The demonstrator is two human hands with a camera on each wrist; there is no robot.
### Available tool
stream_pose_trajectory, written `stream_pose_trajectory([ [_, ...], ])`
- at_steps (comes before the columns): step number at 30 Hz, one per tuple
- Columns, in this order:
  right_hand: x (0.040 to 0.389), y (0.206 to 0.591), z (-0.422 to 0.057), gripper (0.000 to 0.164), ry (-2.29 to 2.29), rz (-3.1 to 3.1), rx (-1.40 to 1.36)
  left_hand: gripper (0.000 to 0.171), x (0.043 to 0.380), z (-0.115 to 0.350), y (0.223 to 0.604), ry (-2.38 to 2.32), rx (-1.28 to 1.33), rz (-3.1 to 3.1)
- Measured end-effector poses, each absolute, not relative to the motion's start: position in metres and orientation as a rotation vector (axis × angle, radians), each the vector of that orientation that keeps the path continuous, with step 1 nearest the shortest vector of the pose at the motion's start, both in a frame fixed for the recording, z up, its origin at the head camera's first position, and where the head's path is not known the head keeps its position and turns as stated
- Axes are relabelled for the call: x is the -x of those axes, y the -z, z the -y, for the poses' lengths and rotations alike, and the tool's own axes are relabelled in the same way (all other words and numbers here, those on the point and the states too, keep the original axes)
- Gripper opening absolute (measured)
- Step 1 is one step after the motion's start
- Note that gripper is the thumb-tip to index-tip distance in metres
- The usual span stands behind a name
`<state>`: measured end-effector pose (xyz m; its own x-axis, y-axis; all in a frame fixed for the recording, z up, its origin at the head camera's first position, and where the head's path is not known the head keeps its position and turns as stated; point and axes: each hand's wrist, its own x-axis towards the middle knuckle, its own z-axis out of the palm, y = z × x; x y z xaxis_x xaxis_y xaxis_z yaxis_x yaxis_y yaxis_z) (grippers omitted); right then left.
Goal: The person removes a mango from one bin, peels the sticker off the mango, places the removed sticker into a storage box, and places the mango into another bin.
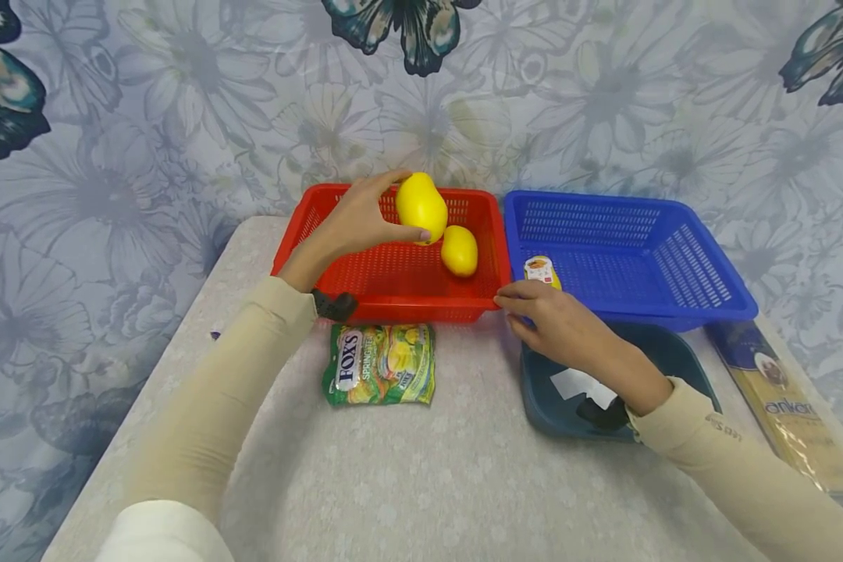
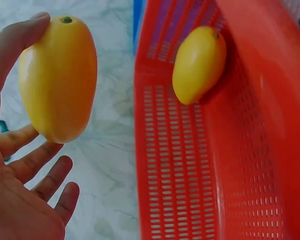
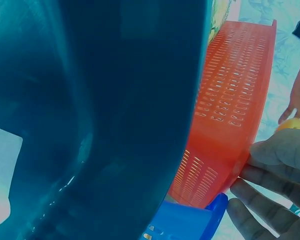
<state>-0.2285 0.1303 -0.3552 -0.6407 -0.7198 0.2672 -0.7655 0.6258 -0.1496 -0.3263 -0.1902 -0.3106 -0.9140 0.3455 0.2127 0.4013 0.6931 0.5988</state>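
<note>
Left hand (image 1: 361, 222): got the mango (image 1: 420, 207) between thumb and fingertips, thumb at the stem end, the other fingers kinda spread
Mango: up in the air at the red basket (image 1: 393, 306), off its floor; from the head view it sits in front of the back rim
Other mango (image 1: 460, 251): lying in the red basket, toward the right side, nobody touching it
Right hand (image 1: 562, 320): fingers pretty straight, tips on the red basket's front right corner, right by the blue basket (image 1: 597, 282)
Blue basket: just beside the red one, with a yellow thing (image 1: 539, 270) in it wearing a white label, partly behind the right hand
Dark bin (image 1: 544, 398): under the right forearm, in front of the blue basket, white paper (image 1: 578, 382) inside
Candy bag (image 1: 379, 364): Fox's, flat on the table (image 1: 421, 476) in front of the red basket
Ankara pack (image 1: 780, 398): far right, past the bin
</note>
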Motion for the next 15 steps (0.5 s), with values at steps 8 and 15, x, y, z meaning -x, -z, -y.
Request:
stream_pose_trajectory([
  [8,0.228,0.358,-0.131,0.032,-0.374,2.629,-1.24,0.103,0.357,0.184,0.329,1.019,0.618,2.921],
  [15,0.229,0.36,-0.132,0.032,-0.365,2.601,-1.243,0.097,0.375,0.181,0.339,0.963,0.587,3.081],
])
